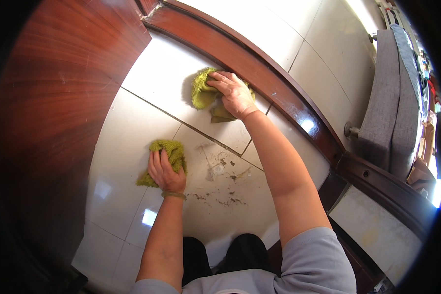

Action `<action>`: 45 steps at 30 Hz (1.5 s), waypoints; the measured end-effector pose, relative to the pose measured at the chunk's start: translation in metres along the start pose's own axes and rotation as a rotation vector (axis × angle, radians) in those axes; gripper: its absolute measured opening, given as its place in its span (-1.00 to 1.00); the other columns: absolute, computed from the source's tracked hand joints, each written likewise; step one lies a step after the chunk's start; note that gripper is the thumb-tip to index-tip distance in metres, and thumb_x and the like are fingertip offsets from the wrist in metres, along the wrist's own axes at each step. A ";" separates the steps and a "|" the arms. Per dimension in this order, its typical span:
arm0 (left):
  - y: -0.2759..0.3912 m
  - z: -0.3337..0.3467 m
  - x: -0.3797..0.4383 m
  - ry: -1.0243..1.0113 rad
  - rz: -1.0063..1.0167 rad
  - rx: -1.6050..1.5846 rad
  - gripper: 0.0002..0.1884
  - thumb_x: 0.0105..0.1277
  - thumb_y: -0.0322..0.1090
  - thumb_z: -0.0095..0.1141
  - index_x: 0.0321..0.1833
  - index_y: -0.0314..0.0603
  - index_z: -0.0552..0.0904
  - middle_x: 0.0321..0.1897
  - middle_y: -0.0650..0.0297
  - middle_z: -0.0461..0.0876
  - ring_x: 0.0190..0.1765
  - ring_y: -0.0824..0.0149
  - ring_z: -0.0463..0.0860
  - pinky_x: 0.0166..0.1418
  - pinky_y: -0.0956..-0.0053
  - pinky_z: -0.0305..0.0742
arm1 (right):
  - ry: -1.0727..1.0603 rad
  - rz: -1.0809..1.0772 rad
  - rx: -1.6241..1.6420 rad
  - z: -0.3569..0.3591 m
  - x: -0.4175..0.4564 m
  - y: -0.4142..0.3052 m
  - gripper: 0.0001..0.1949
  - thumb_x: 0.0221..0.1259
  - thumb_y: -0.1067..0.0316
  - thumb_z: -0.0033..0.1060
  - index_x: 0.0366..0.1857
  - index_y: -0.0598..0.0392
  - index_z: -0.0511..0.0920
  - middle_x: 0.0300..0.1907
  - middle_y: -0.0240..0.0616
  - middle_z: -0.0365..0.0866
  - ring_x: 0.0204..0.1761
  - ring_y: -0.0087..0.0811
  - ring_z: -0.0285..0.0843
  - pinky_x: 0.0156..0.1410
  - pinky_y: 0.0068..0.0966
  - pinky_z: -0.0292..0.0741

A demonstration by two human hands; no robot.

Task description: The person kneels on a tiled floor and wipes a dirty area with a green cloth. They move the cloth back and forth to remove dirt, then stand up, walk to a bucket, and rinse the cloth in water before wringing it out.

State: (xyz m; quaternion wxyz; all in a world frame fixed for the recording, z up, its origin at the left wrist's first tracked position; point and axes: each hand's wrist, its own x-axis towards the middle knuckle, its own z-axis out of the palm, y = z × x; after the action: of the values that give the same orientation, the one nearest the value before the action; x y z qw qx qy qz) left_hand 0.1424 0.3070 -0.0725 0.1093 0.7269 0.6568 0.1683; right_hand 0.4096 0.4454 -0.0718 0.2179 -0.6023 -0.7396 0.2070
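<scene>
My left hand (165, 172) presses on a shaggy yellow-green cleaning cloth (172, 149), its fingers sunk in the pile, on the white tiled floor (132, 121). Further forward and to the right, my right hand (235, 92) rests on another yellow-green cloth (202, 88), with its fingers curled on top, beside the reddish-brown wooden frame (213, 44). A smoother olive part of that cloth is folded under the palm. Dark dirt and crumbs (233, 177) lie scattered on the tiles between my two forearms.
A varnished wooden door or panel (70, 92) takes up the left side. Past the wooden frame at the right stands a grey upholstered seat (380, 106) on metal legs, with mixed items beside it. My knees (246, 253) are close below the dirt.
</scene>
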 end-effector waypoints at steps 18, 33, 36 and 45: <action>-0.001 0.000 -0.003 -0.039 -0.026 0.024 -0.27 -0.05 -0.37 0.29 0.28 -0.24 0.33 0.30 0.05 0.30 0.38 -0.03 0.22 0.40 0.04 0.06 | 0.210 0.325 0.017 0.004 -0.154 -0.042 -0.49 -0.19 0.78 -0.12 -0.15 0.01 0.66 0.14 -0.38 0.57 0.21 -0.25 0.42 0.31 -0.34 0.40; -0.005 -0.002 0.000 -0.062 -0.018 -0.043 -0.20 -0.19 -0.38 0.33 0.26 -0.20 0.35 0.27 0.02 0.29 0.37 -0.05 0.22 0.37 -0.06 0.10 | 0.120 -0.181 0.309 -0.013 0.037 -0.071 -0.60 -0.24 0.70 -0.09 -0.25 0.12 0.63 -0.06 -0.27 0.64 0.00 -0.12 0.47 0.19 -0.32 0.41; -0.004 -0.003 0.001 -0.044 -0.001 -0.036 -0.21 -0.20 -0.36 0.34 0.24 -0.20 0.37 0.25 0.01 0.30 0.36 -0.06 0.23 0.36 -0.08 0.13 | 0.048 -0.331 0.273 0.021 0.086 -0.080 -0.60 -0.23 0.63 -0.03 -0.21 0.09 0.65 -0.07 -0.31 0.64 0.05 -0.21 0.45 0.24 -0.35 0.37; -0.003 -0.004 0.002 -0.063 -0.021 -0.036 -0.25 -0.19 -0.36 0.33 0.21 -0.20 0.40 0.24 -0.01 0.32 0.35 -0.07 0.25 0.35 -0.09 0.13 | -0.250 -0.312 -0.017 0.082 0.133 -0.116 -0.63 -0.13 0.55 0.08 -0.22 -0.16 0.69 -0.04 -0.55 0.56 0.17 -0.39 0.32 0.33 -0.38 0.25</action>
State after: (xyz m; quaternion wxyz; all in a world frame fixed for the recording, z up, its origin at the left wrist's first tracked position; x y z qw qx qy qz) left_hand 0.1380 0.3093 -0.0702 0.1449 0.7226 0.6576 0.1562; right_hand 0.2459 0.5505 -0.0636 0.1485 -0.4519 -0.8469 0.2377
